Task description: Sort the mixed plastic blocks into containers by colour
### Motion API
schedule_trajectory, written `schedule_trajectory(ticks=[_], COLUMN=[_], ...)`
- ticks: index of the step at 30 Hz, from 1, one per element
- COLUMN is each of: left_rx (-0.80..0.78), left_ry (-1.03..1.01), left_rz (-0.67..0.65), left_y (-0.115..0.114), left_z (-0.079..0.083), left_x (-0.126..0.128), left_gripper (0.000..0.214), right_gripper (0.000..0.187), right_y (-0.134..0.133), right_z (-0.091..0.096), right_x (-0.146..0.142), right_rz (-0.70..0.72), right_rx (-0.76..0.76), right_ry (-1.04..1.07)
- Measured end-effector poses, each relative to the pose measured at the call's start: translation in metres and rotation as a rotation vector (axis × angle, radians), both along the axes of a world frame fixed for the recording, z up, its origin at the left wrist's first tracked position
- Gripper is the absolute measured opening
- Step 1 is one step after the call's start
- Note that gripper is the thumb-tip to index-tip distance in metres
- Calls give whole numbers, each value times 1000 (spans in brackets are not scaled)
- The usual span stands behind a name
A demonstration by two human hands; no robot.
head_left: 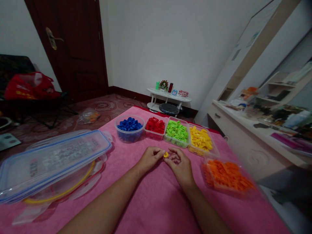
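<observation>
Both hands meet over the pink cloth, around a small round yellow piece with a dark spot at its middle. From the left, my left hand pinches it between thumb and fingertips. My right hand has its thumb and index finger at the piece's other side, its remaining fingers curled. Beyond the hands stand tubs of blue pieces, red pieces, green pieces and yellow pieces. A box of orange pieces lies to the right of my right hand.
Stacked clear lids with blue, red and yellow rims lie at the left, overlapping the cloth's edge. A low white stand is by the far wall. At the right is a cluttered dresser; a red bag sits far left.
</observation>
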State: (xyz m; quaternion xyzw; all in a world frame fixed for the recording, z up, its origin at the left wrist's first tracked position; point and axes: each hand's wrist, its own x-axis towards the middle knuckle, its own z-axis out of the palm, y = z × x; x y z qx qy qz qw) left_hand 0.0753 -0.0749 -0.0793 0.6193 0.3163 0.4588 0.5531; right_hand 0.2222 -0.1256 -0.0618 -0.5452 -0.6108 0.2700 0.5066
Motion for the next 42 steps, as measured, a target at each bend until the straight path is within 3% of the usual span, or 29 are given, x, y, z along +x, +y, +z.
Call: schedule_trajectory(ticks=[7, 13, 17, 26, 29, 31, 34, 38, 40, 42], left_rx=[36, -111, -165, -159, -154, -147, -145, -134, -114, -101], left_ry=[13, -279, -367, -331, -321, -304, -303, -286, -268, -260], left_rz=[6, 314, 356, 364, 353, 337, 313, 294, 276, 269], left_y=[-2, 7, 12, 13, 12, 11, 10, 11, 12, 12], left_z=[3, -2, -6, -7, -6, -6, -7, -11, -13, -13], left_x=[-1, -3, -6, -8, -7, -7, -5, -3, -2, -2], left_gripper=[40, 39, 41, 42, 41, 41, 40, 39, 38, 38], right_gripper=[19, 25, 24, 19, 32, 27, 14, 12, 14, 20], right_y=[-4, 1, 5, 3, 0, -4, -9, -7, -1, 8], right_z=[8, 17, 15, 0, -2, 0, 8, 31, 49, 67], right_x=[-3, 22, 37, 25, 21, 17, 14, 27, 43, 64], right_rz=[57, -122, -198, 21, 119, 181, 211, 186, 69, -136], right_rx=[44, 67, 42, -52, -93, -83, -94, -128, -93, -1], right_ry=[-29, -20, -39, -204, -372, -523, -627, -615, -604, -611])
